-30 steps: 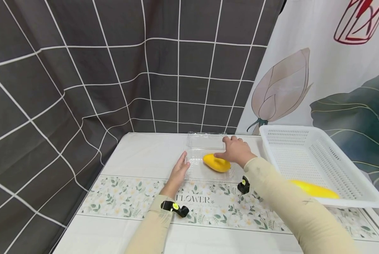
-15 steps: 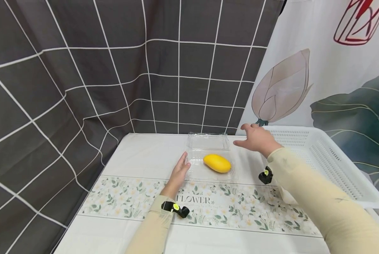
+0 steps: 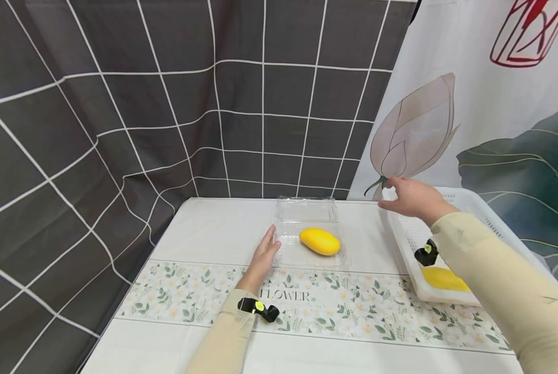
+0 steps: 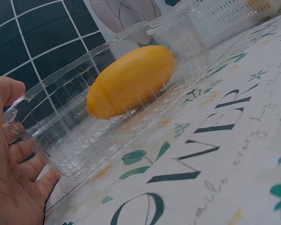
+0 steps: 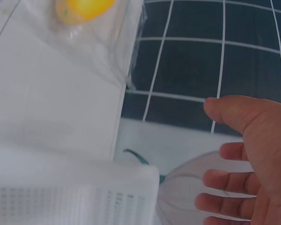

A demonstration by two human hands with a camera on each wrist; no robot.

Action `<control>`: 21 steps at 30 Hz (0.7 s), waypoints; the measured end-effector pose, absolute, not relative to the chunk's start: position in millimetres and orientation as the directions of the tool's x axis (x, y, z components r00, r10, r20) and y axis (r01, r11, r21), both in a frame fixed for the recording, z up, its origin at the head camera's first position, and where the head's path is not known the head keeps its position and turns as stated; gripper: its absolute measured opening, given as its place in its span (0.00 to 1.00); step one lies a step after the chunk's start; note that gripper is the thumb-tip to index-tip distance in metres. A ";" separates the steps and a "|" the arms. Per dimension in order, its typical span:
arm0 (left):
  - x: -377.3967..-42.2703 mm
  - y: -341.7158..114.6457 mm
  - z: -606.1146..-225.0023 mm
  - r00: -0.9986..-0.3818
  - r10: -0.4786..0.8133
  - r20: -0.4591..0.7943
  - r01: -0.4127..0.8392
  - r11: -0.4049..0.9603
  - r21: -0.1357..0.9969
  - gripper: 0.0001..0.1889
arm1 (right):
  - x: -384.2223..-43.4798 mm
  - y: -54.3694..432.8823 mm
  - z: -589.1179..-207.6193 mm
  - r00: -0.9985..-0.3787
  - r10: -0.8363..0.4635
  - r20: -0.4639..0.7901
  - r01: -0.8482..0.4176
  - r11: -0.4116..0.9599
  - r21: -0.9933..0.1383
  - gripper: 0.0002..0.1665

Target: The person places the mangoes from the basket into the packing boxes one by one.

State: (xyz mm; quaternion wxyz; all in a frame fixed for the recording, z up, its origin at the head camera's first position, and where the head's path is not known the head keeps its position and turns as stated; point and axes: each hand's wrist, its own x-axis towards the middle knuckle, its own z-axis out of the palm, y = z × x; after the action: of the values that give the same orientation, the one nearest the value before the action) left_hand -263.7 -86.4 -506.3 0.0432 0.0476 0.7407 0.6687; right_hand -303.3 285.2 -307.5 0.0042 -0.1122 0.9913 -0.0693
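A smooth yellow mango (image 3: pixel 320 242) lies in the base of a clear plastic clamshell box (image 3: pixel 288 252), whose hinged lid (image 3: pixel 307 209) is folded back toward the curtain. My left hand (image 3: pixel 263 254) rests upright against the box's left end. In the left wrist view its fingers lie along the clear wall, with the thumb near the rim. My right hand (image 3: pixel 414 200) holds nothing, thumb and fingers spread apart, over the far left corner of a white perforated basket (image 3: pixel 402 259). Inside that basket a second yellow item (image 3: pixel 444 279) is partly hidden by my right sleeve.
A white tablecloth (image 3: pixel 213 223) with a floral printed band (image 3: pixel 180 288) covers the table. Behind it hangs a dark gridded curtain (image 3: pixel 283 130), and a pale curtain with a flower bud print (image 3: pixel 411 124) hangs behind the basket.
My right hand has let go of the mango and moved right, from the clear box to over the basket. The mango stays in the box, and my left hand has stayed put.
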 end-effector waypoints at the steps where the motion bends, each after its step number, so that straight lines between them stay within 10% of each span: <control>1: -263.8 -86.2 -506.8 -0.991 0.130 0.001 0.014 0.098 0.995 0.32 | -303.1 289.4 -307.1 -0.973 -0.230 0.003 -0.228 0.964 -0.137 0.36; 21: -264.7 -83.9 -505.5 -0.990 0.140 0.000 0.014 0.097 0.995 0.32 | -286.6 354.8 -315.0 -0.939 -0.285 -0.194 -0.260 0.954 -0.148 0.33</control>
State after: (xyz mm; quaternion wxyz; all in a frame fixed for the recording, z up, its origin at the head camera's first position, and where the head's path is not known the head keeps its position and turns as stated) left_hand -264.7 -83.9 -505.5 0.0471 0.0522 0.7391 0.6699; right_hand -286.6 354.8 -315.0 0.1074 -0.1386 0.9827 -0.0600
